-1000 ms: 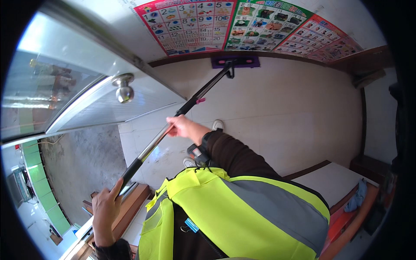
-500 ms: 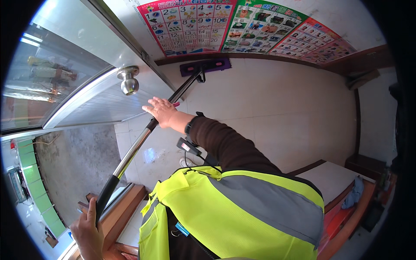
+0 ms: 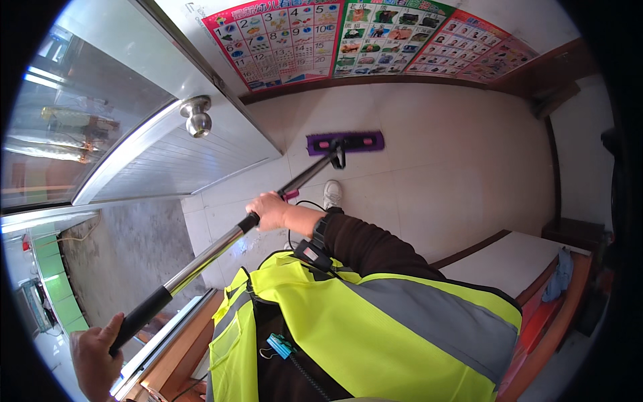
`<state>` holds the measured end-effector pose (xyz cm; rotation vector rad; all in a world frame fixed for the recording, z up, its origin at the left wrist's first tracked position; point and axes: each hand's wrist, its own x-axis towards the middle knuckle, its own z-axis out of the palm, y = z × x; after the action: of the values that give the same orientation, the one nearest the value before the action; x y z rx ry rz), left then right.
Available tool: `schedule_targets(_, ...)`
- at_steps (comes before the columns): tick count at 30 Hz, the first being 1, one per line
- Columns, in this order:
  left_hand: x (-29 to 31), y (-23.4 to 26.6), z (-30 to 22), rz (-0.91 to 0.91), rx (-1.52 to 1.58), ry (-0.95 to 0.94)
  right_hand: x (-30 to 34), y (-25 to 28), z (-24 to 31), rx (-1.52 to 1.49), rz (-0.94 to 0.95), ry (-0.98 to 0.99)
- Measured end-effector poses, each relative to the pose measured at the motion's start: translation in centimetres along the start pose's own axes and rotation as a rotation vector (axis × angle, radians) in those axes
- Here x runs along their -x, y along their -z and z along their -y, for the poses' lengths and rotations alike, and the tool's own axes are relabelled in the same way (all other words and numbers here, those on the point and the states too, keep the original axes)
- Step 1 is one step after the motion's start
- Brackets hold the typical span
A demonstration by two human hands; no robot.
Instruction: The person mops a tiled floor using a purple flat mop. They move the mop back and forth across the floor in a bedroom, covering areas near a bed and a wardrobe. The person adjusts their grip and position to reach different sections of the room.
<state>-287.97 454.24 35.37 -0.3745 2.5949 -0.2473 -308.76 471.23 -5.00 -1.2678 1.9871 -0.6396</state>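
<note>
A flat mop with a purple head (image 3: pixel 367 148) lies against the pale tiled floor, its metal pole (image 3: pixel 207 258) slanting down to the lower left. My right hand (image 3: pixel 269 211) is closed round the pole's middle, just above the black joint and beside a pink catch. At the top end, my left hand (image 3: pixel 97 358) holds the black grip (image 3: pixel 142 320), its thumb lying along it. The fingers' undersides are hidden.
A white door (image 3: pixel 167 63) with a round metal knob (image 3: pixel 197 119) stands at the left. Posters (image 3: pixel 388 40) cover the far wall above dark skirting. My shoe (image 3: pixel 332 194) is near the mop head. Wooden furniture (image 3: pixel 566 335) stands at the right; a wooden-edged piece (image 3: pixel 177 352) is at lower left.
The mop head has come away from the far wall, toward me and slightly right. My right hand's spread fingers have closed round the pole. My left hand has moved left and down.
</note>
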Motion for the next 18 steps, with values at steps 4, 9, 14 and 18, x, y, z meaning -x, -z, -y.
schedule_targets(4, 0.0, -0.1, 1.5, -0.152, 0.027, 0.024, 3.1, 0.1, 1.2, -0.111, -0.03, -0.013)
schedule_targets(9, -1.3, 1.4, 0.8, -0.277, 0.031, -0.111, 4.7, 4.1, -0.1, -0.118, -0.067, 0.008)
schedule_targets(14, -4.5, 4.1, -4.0, -0.288, 0.157, -0.187, 4.9, 11.2, -5.1, 0.073, -0.102, 0.012)
schedule_targets(18, -8.6, 5.0, -9.6, -0.47, 0.106, -0.349, 4.1, 16.8, -12.5, 0.131, -0.103, -0.076)
